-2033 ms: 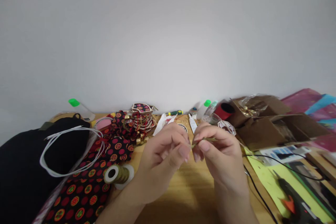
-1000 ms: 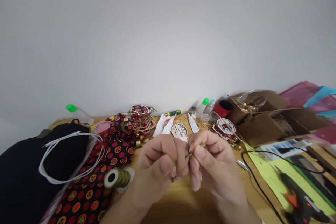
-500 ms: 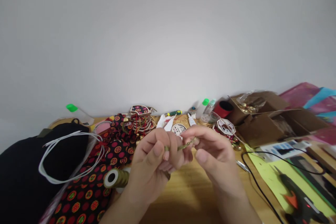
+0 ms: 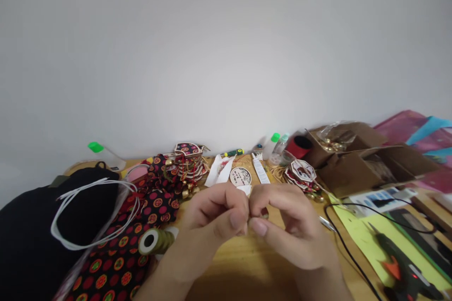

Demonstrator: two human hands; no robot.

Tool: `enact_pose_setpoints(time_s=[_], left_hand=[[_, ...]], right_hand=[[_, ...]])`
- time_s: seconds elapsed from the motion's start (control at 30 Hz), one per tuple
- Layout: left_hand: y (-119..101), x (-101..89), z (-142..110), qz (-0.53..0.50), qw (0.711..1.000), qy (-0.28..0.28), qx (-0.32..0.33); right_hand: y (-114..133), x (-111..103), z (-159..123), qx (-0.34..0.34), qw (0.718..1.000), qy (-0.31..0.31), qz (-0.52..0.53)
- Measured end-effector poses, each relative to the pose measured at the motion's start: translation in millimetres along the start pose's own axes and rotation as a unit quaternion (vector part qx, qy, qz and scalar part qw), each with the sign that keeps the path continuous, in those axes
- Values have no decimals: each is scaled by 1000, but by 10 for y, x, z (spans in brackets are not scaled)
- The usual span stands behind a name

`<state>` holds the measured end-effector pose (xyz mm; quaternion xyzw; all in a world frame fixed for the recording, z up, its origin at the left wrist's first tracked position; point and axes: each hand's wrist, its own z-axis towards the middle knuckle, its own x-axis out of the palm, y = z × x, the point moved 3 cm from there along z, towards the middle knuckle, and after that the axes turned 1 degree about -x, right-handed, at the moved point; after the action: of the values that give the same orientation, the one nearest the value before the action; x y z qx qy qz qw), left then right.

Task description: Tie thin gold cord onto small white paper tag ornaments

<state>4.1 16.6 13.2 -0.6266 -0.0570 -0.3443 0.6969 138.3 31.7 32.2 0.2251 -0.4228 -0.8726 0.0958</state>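
My left hand and my right hand meet over the wooden table, fingertips nearly touching. Both are closed in a pinch. Between them is a thin olive-green cord, of which only a small bit shows; the fingers cover the rest. Left of my left hand lies a spool of olive-green cord. Beyond my fingers is a round wooden tag with dark writing and a drawing.
Patterned dark fabric and a coiled white cord lie left. A glue gun with a black cable rests right, on yellow paper. Cardboard boxes, a white tube and stacked ornaments stand toward the wall.
My hands have drawn together, fingertip to fingertip. The stretch of twisted cord that showed between them is now mostly hidden, and my left fingers have turned inward.
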Motion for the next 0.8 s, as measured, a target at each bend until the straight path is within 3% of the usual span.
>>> enact_pose_setpoints(time_s=[0.23,0.5,0.63,0.8], left_hand=[[35,16,-5,-21,999,6,-28],[81,-28,-63,68,997,-20,-39],[89,-18,-66,49,998,-25,-34],[39,78,-95,40,998,-14,48]], right_hand=[[13,28,-6,21,998,15,53],[-44,110,3,42,993,-15,110],[-12,119,-3,28,994,-44,101],[115,102,-105,44,997,-65,17]])
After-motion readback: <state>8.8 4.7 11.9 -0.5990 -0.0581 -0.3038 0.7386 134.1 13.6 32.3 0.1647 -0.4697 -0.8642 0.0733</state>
